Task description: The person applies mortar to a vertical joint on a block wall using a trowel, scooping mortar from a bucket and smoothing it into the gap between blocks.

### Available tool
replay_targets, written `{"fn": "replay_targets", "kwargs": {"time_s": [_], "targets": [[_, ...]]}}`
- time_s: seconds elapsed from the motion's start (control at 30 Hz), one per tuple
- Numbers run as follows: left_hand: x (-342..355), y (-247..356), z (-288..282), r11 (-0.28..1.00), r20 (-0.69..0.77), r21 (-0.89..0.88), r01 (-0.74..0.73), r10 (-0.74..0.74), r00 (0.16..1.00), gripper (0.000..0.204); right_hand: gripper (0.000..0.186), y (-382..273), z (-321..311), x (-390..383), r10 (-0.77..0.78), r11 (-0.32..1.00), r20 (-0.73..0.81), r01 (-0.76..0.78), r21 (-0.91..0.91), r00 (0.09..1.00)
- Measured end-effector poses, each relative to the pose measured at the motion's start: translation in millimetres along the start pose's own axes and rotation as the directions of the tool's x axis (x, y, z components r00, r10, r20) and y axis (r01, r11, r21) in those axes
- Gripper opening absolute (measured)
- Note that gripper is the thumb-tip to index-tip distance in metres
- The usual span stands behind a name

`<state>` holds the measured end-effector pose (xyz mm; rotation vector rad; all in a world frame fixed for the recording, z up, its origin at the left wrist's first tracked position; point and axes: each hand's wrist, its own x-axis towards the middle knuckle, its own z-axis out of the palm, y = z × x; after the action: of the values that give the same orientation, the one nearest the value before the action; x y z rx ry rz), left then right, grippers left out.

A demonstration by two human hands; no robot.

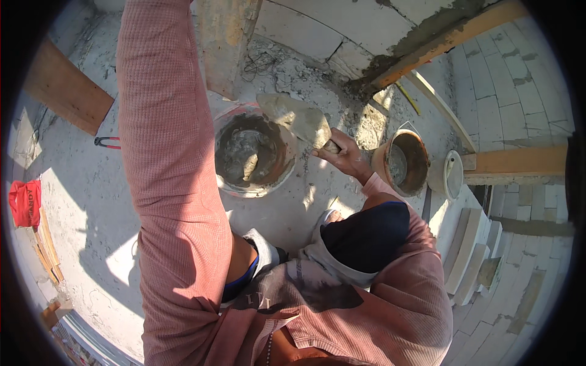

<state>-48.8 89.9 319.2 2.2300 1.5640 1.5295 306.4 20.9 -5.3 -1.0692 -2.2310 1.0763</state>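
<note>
The right hand is closed around the short handle of a trowel, the fingers wrapped over it and the thumb side toward the blade. The trowel runs up and to the left from the hand, its broad blade crusted with pale grey mortar, and its far end lies over the upper right rim of the big bucket; whether the blade touches that rim I cannot tell. The left arm, in a pink sleeve, stretches up past the top edge, so its hand is out of view and I cannot tell how it is held. The big bucket stands upright on the floor in front of the feet, left of the right hand. Wet grey mortar lies in the bottom, with a small sunlit patch toward the near side, and more is smeared up the inner wall. To the right of the hand, near the wrist, stands a smaller brown bucket with a wire handle; its inside is coated grey, and some grey stuff shows at the bottom, too shaded to make out. Just beside it on the right is a white tub, its contents not clear. Well apart on the left, red-handled pliers lie near a wooden board, and a red bag sits farther out.
</note>
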Motion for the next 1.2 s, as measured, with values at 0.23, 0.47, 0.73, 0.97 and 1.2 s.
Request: {"fn": "replay_targets", "kwargs": {"time_s": [0.23,0.47,0.73,0.97,1.2], "targets": [[-7,1,2,0.995,-0.147,-0.085,-0.048,0.035,0.989,0.039,0.039,-60,-166,2,0.028,0.991,-0.311,-0.066,-0.112,0.950],[-3,4,19,0.988,-0.111,-0.147,0.054,-0.071,0.991,0.042,0.042,-148,-362,5,0.179,0.935,-0.553,-0.315,-0.161,0.814],[18,-65,41,0.983,-0.003,-0.185,0.017,-0.017,1.000,0.047,0.042,-211,-459,6,0.240,0.921,-0.603,-0.374,-0.107,0.761],[16,-49,42,0.980,0.002,-0.195,-0.028,0.029,1.000,0.046,0.040,-250,-419,24,0.142,0.740,-0.749,-0.572,-0.354,0.647],[17,-54,45,0.952,0.013,-0.304,-0.042,0.048,0.999,0.045,0.034,-185,-389,69,-0.011,0.998,-0.793,0.057,0.030,0.609]]}}
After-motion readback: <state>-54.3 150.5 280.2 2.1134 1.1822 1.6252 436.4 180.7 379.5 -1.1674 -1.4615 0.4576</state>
